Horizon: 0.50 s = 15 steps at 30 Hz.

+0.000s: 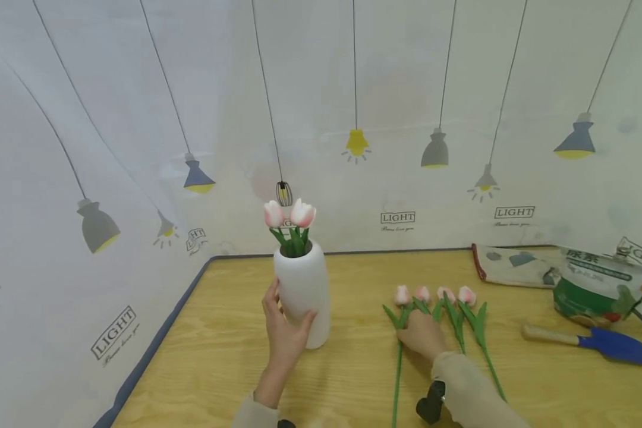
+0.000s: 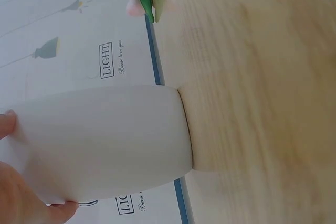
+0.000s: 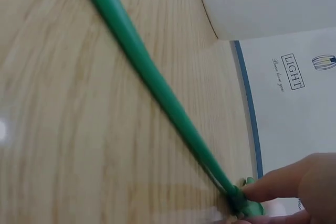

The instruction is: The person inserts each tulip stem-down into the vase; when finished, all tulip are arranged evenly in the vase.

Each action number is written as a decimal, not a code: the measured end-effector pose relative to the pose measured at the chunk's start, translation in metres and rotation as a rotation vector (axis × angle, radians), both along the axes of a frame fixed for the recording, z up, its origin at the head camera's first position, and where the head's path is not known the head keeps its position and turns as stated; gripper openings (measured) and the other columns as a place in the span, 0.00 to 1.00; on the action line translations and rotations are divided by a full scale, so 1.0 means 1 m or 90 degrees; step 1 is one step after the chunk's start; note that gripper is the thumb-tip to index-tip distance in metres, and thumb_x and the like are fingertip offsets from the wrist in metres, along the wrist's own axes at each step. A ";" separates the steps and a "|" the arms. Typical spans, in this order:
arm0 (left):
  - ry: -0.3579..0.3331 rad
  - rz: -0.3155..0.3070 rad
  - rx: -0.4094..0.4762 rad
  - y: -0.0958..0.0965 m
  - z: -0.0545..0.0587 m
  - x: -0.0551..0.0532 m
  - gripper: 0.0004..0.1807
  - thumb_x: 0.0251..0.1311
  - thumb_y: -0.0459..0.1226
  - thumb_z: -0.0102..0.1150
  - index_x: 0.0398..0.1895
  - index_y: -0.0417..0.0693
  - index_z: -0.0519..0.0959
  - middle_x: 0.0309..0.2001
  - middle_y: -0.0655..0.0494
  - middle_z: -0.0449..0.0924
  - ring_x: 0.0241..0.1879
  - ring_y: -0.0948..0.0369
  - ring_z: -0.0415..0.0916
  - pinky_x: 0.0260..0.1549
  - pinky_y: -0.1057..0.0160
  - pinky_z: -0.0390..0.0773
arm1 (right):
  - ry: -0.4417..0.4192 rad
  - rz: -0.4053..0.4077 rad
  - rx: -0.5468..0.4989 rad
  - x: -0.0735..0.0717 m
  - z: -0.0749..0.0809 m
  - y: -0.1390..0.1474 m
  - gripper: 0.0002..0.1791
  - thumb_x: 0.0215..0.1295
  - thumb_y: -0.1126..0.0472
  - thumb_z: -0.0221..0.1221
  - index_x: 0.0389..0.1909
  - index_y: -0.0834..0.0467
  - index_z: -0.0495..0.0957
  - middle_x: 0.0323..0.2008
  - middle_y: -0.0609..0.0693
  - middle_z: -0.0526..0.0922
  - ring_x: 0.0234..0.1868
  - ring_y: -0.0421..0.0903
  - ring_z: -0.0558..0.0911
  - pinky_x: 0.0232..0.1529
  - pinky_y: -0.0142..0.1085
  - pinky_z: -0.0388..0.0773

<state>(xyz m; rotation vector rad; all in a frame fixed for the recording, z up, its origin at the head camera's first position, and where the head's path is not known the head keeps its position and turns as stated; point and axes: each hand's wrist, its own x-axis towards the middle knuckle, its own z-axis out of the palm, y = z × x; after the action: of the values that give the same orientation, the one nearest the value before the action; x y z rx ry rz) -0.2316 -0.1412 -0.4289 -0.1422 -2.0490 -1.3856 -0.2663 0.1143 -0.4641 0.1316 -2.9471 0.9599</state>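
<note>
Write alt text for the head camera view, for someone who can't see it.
A person's left hand holds a white vase of pink tulips; the right hand pinches one of four more tulips on a wooden table. At right lies a blue trowel.

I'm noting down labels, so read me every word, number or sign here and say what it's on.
"LIGHT": boxed and repeated on the wall.
"love you": in script under it; first word unclear.
On the bag: large characters and smaller print, too blurred to read.
No readable numbers.
</note>
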 end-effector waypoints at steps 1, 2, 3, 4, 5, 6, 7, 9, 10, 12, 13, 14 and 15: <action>0.002 0.001 -0.002 0.000 0.000 -0.001 0.49 0.41 0.31 0.67 0.65 0.55 0.48 0.62 0.43 0.52 0.57 0.46 0.59 0.50 0.40 0.65 | 0.003 -0.006 -0.007 0.000 0.000 -0.001 0.17 0.45 0.66 0.57 0.08 0.54 0.59 0.08 0.44 0.59 0.11 0.39 0.60 0.15 0.28 0.57; 0.004 0.001 -0.004 0.000 0.001 -0.001 0.49 0.41 0.31 0.67 0.65 0.55 0.48 0.62 0.43 0.52 0.57 0.46 0.59 0.50 0.41 0.65 | 0.008 -0.012 -0.010 0.000 0.000 -0.002 0.17 0.44 0.66 0.57 0.08 0.55 0.59 0.08 0.45 0.60 0.12 0.40 0.61 0.15 0.29 0.58; 0.005 0.002 -0.005 0.000 0.001 -0.001 0.49 0.41 0.32 0.67 0.65 0.54 0.48 0.62 0.43 0.52 0.57 0.46 0.59 0.50 0.41 0.65 | 0.014 -0.018 -0.011 0.000 0.000 -0.003 0.16 0.43 0.66 0.57 0.08 0.55 0.60 0.09 0.45 0.60 0.13 0.41 0.62 0.16 0.29 0.59; 0.003 0.001 -0.005 0.000 0.001 -0.002 0.49 0.41 0.32 0.67 0.65 0.55 0.48 0.62 0.44 0.52 0.57 0.47 0.59 0.50 0.41 0.65 | 0.019 -0.023 -0.011 -0.001 0.000 -0.003 0.15 0.43 0.65 0.57 0.08 0.55 0.60 0.09 0.45 0.61 0.13 0.41 0.62 0.17 0.30 0.59; 0.002 0.001 -0.005 0.000 0.000 -0.002 0.49 0.41 0.32 0.67 0.65 0.55 0.48 0.62 0.44 0.52 0.57 0.47 0.59 0.51 0.41 0.65 | 0.020 -0.028 -0.012 -0.001 0.000 -0.004 0.15 0.42 0.65 0.57 0.08 0.55 0.60 0.09 0.45 0.61 0.13 0.41 0.63 0.18 0.30 0.59; -0.001 0.000 -0.005 0.000 0.000 -0.002 0.49 0.41 0.32 0.67 0.65 0.55 0.48 0.63 0.44 0.52 0.57 0.47 0.59 0.51 0.41 0.65 | 0.019 -0.033 -0.019 -0.001 0.000 -0.004 0.15 0.42 0.65 0.57 0.08 0.56 0.61 0.09 0.45 0.62 0.13 0.41 0.63 0.17 0.30 0.60; -0.006 0.000 -0.005 0.000 0.000 -0.002 0.49 0.41 0.32 0.67 0.65 0.55 0.47 0.63 0.44 0.52 0.58 0.47 0.59 0.51 0.41 0.65 | 0.019 -0.037 -0.021 -0.001 -0.001 -0.005 0.14 0.41 0.65 0.57 0.08 0.56 0.61 0.08 0.45 0.62 0.13 0.41 0.63 0.17 0.29 0.59; -0.013 0.000 -0.001 0.000 0.000 -0.002 0.49 0.41 0.32 0.67 0.65 0.56 0.47 0.63 0.45 0.51 0.58 0.47 0.59 0.52 0.41 0.64 | 0.009 -0.044 -0.040 -0.002 -0.002 -0.005 0.14 0.41 0.65 0.58 0.07 0.56 0.64 0.07 0.44 0.65 0.11 0.40 0.64 0.16 0.29 0.60; -0.017 0.001 0.001 0.000 -0.001 -0.002 0.49 0.41 0.32 0.67 0.65 0.56 0.47 0.63 0.45 0.51 0.58 0.47 0.59 0.52 0.41 0.64 | -0.003 -0.048 -0.060 -0.003 -0.003 -0.005 0.13 0.42 0.65 0.58 0.07 0.57 0.65 0.07 0.45 0.66 0.11 0.39 0.65 0.15 0.29 0.61; -0.018 0.002 0.003 0.000 -0.001 -0.001 0.49 0.41 0.32 0.67 0.65 0.56 0.47 0.63 0.44 0.51 0.58 0.47 0.59 0.52 0.41 0.64 | -0.030 -0.058 -0.111 -0.004 -0.004 -0.006 0.12 0.44 0.66 0.59 0.08 0.59 0.68 0.07 0.46 0.69 0.10 0.38 0.67 0.13 0.28 0.64; -0.018 0.002 0.004 0.000 -0.001 -0.001 0.49 0.41 0.32 0.67 0.65 0.56 0.47 0.63 0.44 0.51 0.58 0.47 0.59 0.52 0.41 0.64 | -0.041 -0.063 -0.132 -0.005 -0.005 -0.006 0.12 0.44 0.66 0.59 0.09 0.59 0.70 0.07 0.46 0.71 0.10 0.38 0.69 0.14 0.28 0.66; -0.016 0.002 0.003 0.000 -0.001 -0.001 0.49 0.41 0.33 0.67 0.65 0.56 0.47 0.63 0.44 0.51 0.58 0.46 0.59 0.52 0.41 0.64 | -0.054 -0.066 -0.155 -0.005 -0.005 -0.006 0.11 0.45 0.66 0.59 0.10 0.60 0.71 0.08 0.47 0.72 0.11 0.39 0.71 0.15 0.29 0.68; -0.015 0.002 0.002 0.000 -0.001 -0.001 0.49 0.42 0.33 0.67 0.65 0.56 0.47 0.63 0.44 0.51 0.58 0.46 0.59 0.52 0.40 0.64 | -0.060 -0.070 -0.174 -0.006 -0.005 -0.006 0.09 0.45 0.66 0.60 0.12 0.61 0.72 0.09 0.48 0.73 0.11 0.39 0.72 0.15 0.29 0.70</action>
<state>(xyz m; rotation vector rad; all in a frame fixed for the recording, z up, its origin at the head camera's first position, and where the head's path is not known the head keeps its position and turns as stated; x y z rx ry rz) -0.2325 -0.1414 -0.4296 -0.1224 -2.0655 -1.3943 -0.2722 0.1081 -0.4693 -0.0852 -2.8298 1.3719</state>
